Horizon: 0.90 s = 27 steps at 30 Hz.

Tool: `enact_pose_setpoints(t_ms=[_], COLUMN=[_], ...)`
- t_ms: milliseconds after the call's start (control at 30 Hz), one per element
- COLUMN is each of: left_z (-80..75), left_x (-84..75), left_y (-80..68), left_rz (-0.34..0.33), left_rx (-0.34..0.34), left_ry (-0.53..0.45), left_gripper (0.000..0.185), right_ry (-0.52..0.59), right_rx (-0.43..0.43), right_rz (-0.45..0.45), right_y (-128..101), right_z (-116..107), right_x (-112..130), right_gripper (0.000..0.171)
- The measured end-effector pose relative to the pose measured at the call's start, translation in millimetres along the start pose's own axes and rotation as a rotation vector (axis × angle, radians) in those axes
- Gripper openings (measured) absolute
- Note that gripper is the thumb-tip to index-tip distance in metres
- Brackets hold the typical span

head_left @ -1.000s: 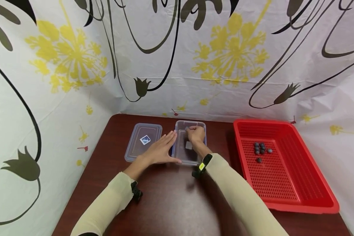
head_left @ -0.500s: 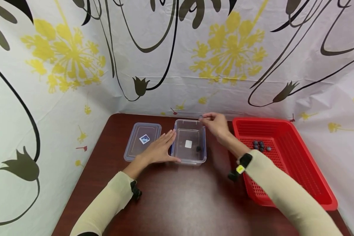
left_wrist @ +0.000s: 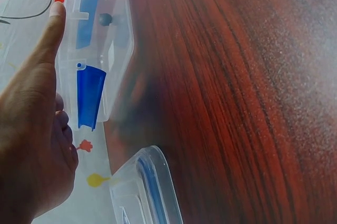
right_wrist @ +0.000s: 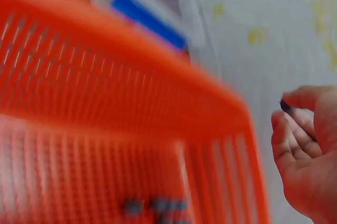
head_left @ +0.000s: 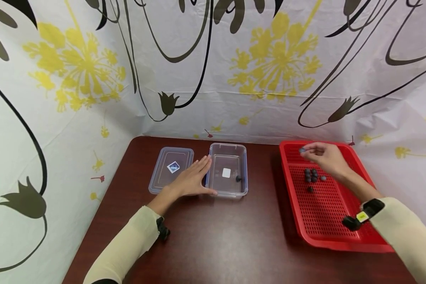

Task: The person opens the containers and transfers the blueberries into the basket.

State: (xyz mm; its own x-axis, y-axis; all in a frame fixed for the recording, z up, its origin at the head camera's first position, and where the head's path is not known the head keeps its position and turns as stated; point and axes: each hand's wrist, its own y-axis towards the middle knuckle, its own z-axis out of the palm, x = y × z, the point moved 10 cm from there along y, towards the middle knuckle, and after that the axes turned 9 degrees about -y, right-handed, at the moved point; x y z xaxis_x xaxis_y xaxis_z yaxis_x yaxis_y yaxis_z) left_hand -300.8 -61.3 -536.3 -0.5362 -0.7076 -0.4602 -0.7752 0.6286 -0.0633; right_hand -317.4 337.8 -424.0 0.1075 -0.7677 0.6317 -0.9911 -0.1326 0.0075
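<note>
My left hand (head_left: 191, 179) rests with straight fingers along the left side of a clear plastic box (head_left: 216, 189). One small dark ball (head_left: 238, 178) lies inside the box; the left wrist view shows this dark ball (left_wrist: 105, 19) through the wall and a blue clip (left_wrist: 90, 97) on the side. Over the back left of a red plastic basket (head_left: 298, 221), my right hand (head_left: 328, 157) pinches a small dark blue-grey ball (head_left: 302, 150) between thumb and fingertips. Several similar balls (head_left: 307, 175) lie on the basket's floor below it.
A clear lid (head_left: 159, 177) with a blue-white sticker (head_left: 173, 167) lies left of the box. All stand on a dark brown table (head_left: 227, 232), with a printed cloth (head_left: 198, 79) hanging behind. The right wrist view is blurred around the basket wall (right_wrist: 131, 71).
My right hand has left the clear box and moved right over the red basket, carrying the small ball. A dark ball shows in the box, previously hidden. My left hand stays in place.
</note>
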Motion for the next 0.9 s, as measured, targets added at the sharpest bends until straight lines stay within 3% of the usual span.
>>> enact_pose_setpoints(t_ms=[200,400,567,900], left_z=[-1.5,0.6,1.3,0.6], left_x=[-0.5,-0.6,-0.4,0.1], left_y=[-0.3,0.6,0.9,0.3], left_rz=[0.0,0.003,0.005,0.009], left_rx=[-0.008,-0.006,-0.01,-0.018], left_ry=[-0.004,-0.008,-0.009,-0.011], left_gripper=[0.131,0.13,0.133,0.133], right_ry=[-0.072,-0.163,-0.248,-0.309], right_rx=[0.087,0.173,0.226,0.276], right_rz=[-0.005,-0.02,-0.036,-0.062], right_y=[-13,-21,-26,-35], right_z=[-2,12,20,28], right_x=[-59,-94,-109,-122], right_gripper=[0.029,0.022,0.016,0.015])
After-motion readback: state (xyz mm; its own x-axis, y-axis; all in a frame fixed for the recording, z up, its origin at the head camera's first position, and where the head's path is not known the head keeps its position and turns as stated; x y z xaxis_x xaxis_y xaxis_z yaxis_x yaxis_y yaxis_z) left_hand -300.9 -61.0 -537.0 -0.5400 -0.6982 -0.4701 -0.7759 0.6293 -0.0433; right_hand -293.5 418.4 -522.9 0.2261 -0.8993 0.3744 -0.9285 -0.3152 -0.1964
